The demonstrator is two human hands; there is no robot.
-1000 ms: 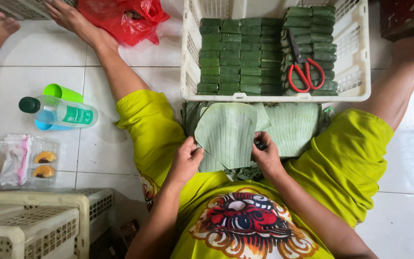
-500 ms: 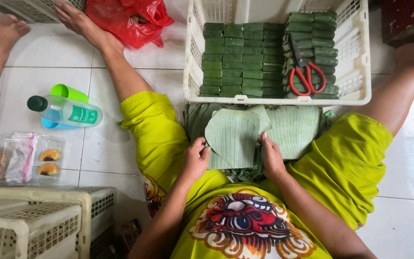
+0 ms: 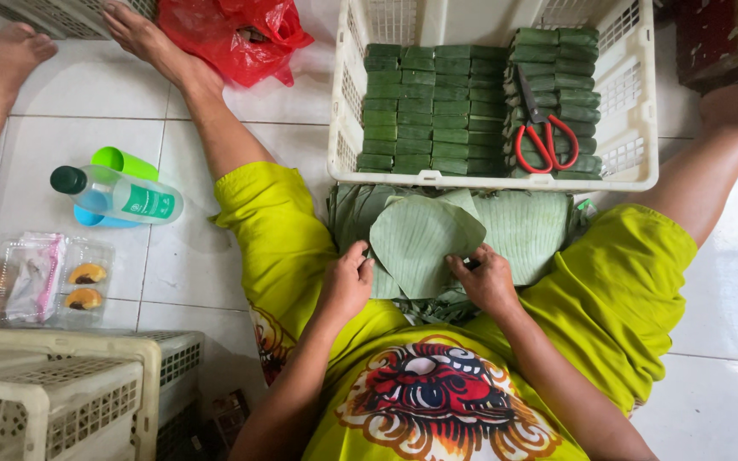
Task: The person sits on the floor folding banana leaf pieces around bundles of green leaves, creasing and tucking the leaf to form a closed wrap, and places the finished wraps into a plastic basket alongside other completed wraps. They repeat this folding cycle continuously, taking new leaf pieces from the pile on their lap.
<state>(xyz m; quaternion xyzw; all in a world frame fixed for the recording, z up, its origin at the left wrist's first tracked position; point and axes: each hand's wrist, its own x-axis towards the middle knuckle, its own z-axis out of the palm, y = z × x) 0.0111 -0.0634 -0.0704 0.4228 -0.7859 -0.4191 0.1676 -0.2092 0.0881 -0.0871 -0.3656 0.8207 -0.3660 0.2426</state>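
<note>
Sitting on the white tiled floor (image 3: 207,265) with my legs spread, I pinch a curled, matte green banana leaf (image 3: 424,243) at both edges: my left hand (image 3: 348,282) grips its left rim, my right hand (image 3: 484,277) closes on the right rim. It lies on a stack of flat ribbed leaves (image 3: 531,226) in my lap, which touches the white slatted basket (image 3: 345,102) ahead. That basket holds tight rows of folded green leaf parcels (image 3: 420,107), with red-handled scissors (image 3: 544,141) on top. Left of my knee the tiles lie open up to a clear bottle (image 3: 121,195) and a plastic snack tray (image 3: 40,282)
</note>
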